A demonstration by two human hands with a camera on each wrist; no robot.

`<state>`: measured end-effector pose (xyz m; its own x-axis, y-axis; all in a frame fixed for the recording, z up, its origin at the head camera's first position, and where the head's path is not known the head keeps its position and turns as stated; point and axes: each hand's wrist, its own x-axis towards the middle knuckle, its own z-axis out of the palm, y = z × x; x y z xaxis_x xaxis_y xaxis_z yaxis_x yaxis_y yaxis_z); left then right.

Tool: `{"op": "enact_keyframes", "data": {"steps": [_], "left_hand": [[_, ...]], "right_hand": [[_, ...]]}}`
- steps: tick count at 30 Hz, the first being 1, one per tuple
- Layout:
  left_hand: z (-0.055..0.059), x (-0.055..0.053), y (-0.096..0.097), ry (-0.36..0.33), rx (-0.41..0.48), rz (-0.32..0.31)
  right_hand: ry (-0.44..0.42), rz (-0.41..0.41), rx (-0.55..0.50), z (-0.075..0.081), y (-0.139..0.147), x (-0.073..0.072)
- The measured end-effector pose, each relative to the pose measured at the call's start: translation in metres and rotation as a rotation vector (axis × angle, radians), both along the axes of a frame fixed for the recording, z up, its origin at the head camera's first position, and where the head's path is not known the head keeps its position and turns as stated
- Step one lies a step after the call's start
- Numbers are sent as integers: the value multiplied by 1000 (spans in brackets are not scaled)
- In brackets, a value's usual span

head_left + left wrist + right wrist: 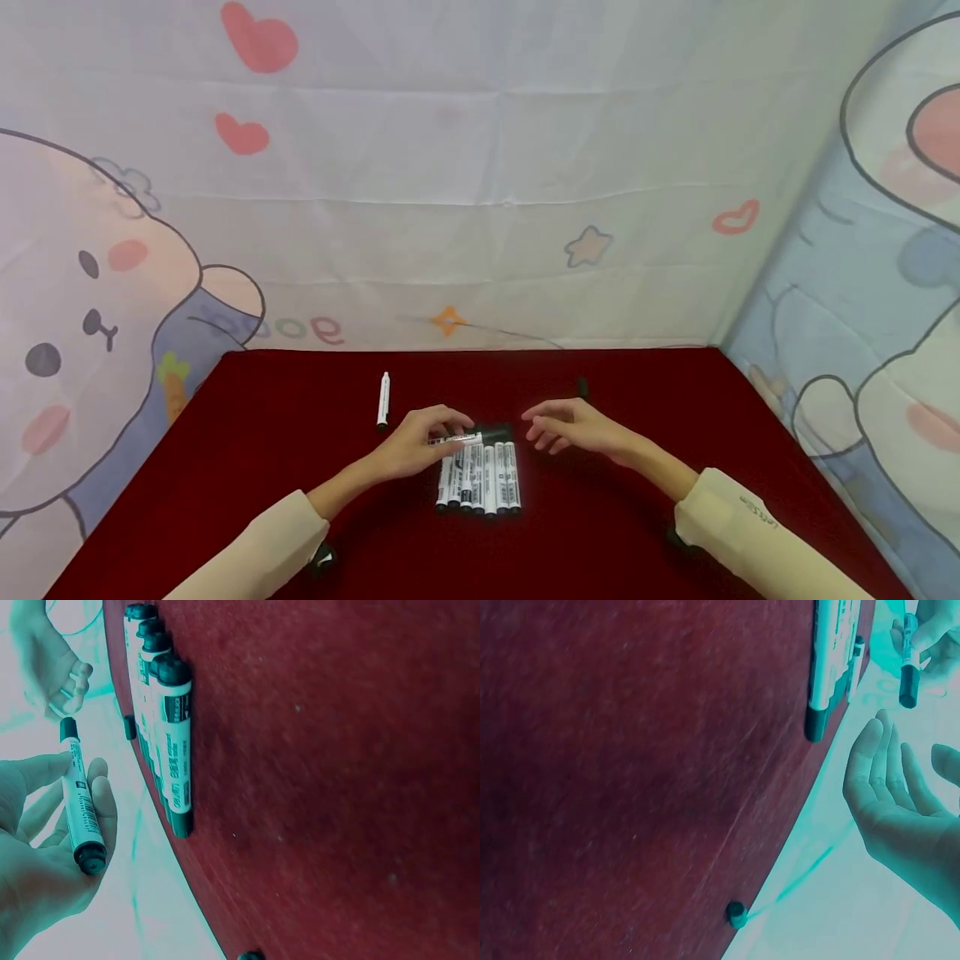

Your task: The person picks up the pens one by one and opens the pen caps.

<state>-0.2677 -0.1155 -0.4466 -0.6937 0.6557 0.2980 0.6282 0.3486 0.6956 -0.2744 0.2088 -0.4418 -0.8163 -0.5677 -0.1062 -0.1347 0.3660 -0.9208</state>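
Note:
A white whiteboard marker with a black cap [81,795] lies across the fingers of my left hand [420,437]. The thumb and curled fingers grip its barrel, and the capped end points toward the right hand. Under and in front of it, several similar markers [480,479] lie side by side in a row on the red cloth. My right hand [573,427] hovers to the right of the row, fingers loosely bent and apart from the thumb, holding nothing. In the right wrist view a gap separates its fingertips from the held marker [910,664].
One more white marker [384,400] lies by itself left of the row, farther back. A small black object [582,387] shows behind the right hand. The red-covered table [300,400] meets a printed cloth backdrop [480,167] at its far edge.

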Motion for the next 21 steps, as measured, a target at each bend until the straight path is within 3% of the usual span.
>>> {"op": "enact_keyframes", "data": {"steps": [9,21], "left_hand": [[1,5,5,-35,1,-17],[2,8,2,-6,-9,-4]], "right_hand": [[-8,67,-9,2,-15,6],[-17,87,5,-3,-26,4]]}}
